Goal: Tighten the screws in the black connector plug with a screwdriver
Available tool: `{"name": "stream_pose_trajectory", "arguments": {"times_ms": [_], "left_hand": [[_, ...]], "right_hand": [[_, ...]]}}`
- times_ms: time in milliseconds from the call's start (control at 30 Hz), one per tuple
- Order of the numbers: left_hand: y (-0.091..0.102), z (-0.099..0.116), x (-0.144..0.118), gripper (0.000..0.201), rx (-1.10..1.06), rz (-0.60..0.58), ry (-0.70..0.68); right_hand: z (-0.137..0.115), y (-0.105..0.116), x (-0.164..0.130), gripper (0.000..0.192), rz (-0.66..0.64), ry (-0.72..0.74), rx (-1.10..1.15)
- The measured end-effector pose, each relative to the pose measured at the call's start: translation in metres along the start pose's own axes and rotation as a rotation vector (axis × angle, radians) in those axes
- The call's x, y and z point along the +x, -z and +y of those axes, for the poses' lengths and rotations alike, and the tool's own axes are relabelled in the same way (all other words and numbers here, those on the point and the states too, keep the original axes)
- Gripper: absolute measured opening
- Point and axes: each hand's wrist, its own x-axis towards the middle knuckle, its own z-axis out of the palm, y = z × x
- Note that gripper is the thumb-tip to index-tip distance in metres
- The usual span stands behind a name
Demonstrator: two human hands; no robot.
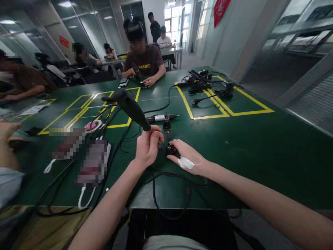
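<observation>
My left hand (148, 146) is closed around the thin shaft of a dark long-handled tool (134, 109), whose thick handle tilts up and left above my fingers. The tool's shaft points down toward a small black cylindrical part (169, 148) with a metal collar; whether the tip touches it, I cannot tell. Thumb and fingers of my right hand (183, 156) grip that part at the table top; a white patch is on this hand. Just beyond stands a similar black part (167, 125) with a pin on top. Behind it lies a silver-and-black pen-shaped tool (158, 118).
Black cables (169, 175) loop along the near edge of the green table (247, 152). Two blurred-out devices (93, 159) with white straps lie left. Tangled black cords and plugs (200, 81) lie at the back right. Opposite, a person (145, 62) handles a dark tool; another person's arm is far left.
</observation>
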Motion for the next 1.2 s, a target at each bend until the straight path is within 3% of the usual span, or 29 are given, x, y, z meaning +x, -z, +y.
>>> {"name": "stream_pose_trajectory", "arguments": {"times_ms": [233, 433, 767, 967, 1200], "left_hand": [[-0.006, 0.004, 0.005, 0.032, -0.032, -0.155, 0.088], [-0.006, 0.008, 0.005, 0.030, -0.077, -0.168, 0.247], [-0.001, 0.009, 0.003, 0.037, -0.130, -0.189, 0.195], [0.000, 0.012, 0.006, 0.023, 0.006, -0.099, 0.101], [-0.002, 0.007, 0.005, 0.015, -0.018, 0.102, 0.208]], "right_hand": [[0.002, -0.001, -0.001, 0.022, 0.008, 0.001, -0.001], [0.000, 0.001, -0.001, 0.017, 0.000, -0.003, -0.003], [0.001, 0.001, -0.002, 0.021, 0.017, 0.015, -0.003], [0.002, 0.000, -0.001, 0.026, 0.005, 0.002, -0.025], [0.002, 0.003, 0.000, 0.024, 0.015, 0.006, -0.040]]}}
